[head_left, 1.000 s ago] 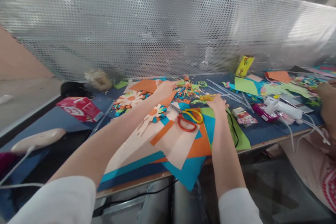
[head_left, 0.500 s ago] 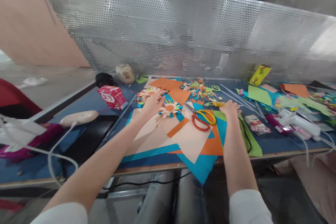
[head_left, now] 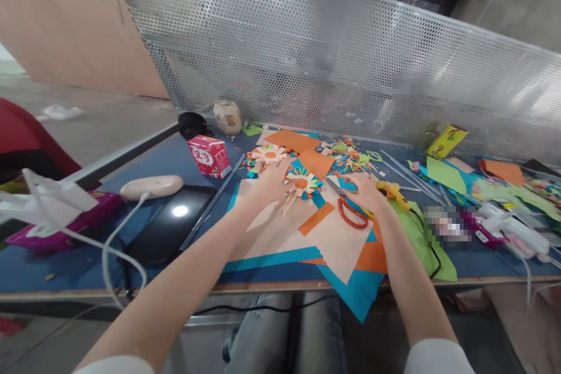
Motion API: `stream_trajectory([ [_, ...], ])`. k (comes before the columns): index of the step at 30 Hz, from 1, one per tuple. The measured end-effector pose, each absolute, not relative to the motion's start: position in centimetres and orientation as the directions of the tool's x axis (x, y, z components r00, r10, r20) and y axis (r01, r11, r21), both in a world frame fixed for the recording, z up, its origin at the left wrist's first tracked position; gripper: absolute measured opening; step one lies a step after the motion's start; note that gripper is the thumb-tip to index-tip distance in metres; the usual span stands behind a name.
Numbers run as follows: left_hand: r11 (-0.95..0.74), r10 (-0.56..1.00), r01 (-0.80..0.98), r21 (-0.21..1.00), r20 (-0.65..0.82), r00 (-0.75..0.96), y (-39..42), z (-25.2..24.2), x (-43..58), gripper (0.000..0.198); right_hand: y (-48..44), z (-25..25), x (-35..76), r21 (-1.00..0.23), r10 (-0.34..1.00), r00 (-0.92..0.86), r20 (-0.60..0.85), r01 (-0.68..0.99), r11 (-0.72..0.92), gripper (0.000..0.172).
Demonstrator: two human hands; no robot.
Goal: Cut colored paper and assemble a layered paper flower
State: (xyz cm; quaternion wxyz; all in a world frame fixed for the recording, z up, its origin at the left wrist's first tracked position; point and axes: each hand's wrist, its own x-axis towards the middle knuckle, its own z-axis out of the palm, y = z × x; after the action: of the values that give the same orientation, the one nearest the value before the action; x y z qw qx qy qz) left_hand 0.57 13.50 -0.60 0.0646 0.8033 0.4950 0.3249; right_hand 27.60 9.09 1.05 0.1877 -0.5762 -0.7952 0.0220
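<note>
My left hand (head_left: pixel 274 178) is over the left edge of a paper flower (head_left: pixel 301 183) with an orange centre and blue and pale petals; its fingers are bent, and whether they grip the flower is hidden. A second flower (head_left: pixel 269 154) lies just behind that hand. My right hand (head_left: pixel 362 190), fingers apart and holding nothing, hovers above the scissors (head_left: pixel 352 214) with red and yellow handles. To its right lies a yellow glue gun (head_left: pixel 393 191) with a black cord. Pale sheets (head_left: pixel 280 234) and an orange strip (head_left: pixel 316 219) lie under and before the hands.
A pink box (head_left: pixel 209 156), a black phone (head_left: pixel 173 225) and a white corded device (head_left: pixel 151 187) are on the left. Paper scraps (head_left: pixel 350 155) lie at the back before a perforated metal screen (head_left: pixel 284 41). Green sheets (head_left: pixel 421 239) and a yellow packet (head_left: pixel 447 141) are on the right.
My right hand has left the yellow glue gun and moved left to above the scissors. My left hand stays by the front flower. The view has shifted left.
</note>
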Motion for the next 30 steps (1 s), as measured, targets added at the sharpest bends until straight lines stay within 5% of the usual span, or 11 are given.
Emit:
stream_trajectory([
  [6,-0.362,0.914,0.825,0.434,0.341,0.222,13.6,-0.7,0.5,0.029,7.8,0.8,23.6,-0.27,0.91,-0.414,0.004,0.876,0.399,0.058],
  [10,-0.317,0.922,0.836,0.448,0.352,0.161,13.7,-0.5,0.4,0.038,8.2,1.3,24.3,-0.192,0.943,-0.315,0.107,0.924,0.331,0.047],
  [13,-0.37,0.908,0.808,0.458,0.363,0.211,13.0,-0.2,0.7,0.034,8.7,1.7,26.6,-0.099,0.949,0.094,0.3,0.993,-0.067,0.038],
  [15,-0.439,0.887,0.772,0.459,0.358,0.292,12.0,0.1,1.4,0.032,8.9,1.7,28.4,-0.102,0.803,0.456,0.383,0.885,-0.454,0.048],
  [19,-0.578,0.815,0.686,0.441,0.287,0.503,9.3,0.1,3.9,0.05,9.3,1.2,31.6,-0.117,0.555,0.814,0.173,0.576,-0.809,0.069],
  [23,-0.652,0.758,0.698,0.297,0.244,0.605,7.9,-1.3,5.8,0.065,9.7,0.8,32.9,-0.126,0.541,0.841,-0.009,0.536,-0.835,0.054],
  [30,-0.687,0.727,0.696,0.21,0.222,0.65,8.2,-2.4,6.0,0.04,8.8,2.4,32.5,-0.211,0.576,0.813,0.089,0.58,-0.787,0.063],
])
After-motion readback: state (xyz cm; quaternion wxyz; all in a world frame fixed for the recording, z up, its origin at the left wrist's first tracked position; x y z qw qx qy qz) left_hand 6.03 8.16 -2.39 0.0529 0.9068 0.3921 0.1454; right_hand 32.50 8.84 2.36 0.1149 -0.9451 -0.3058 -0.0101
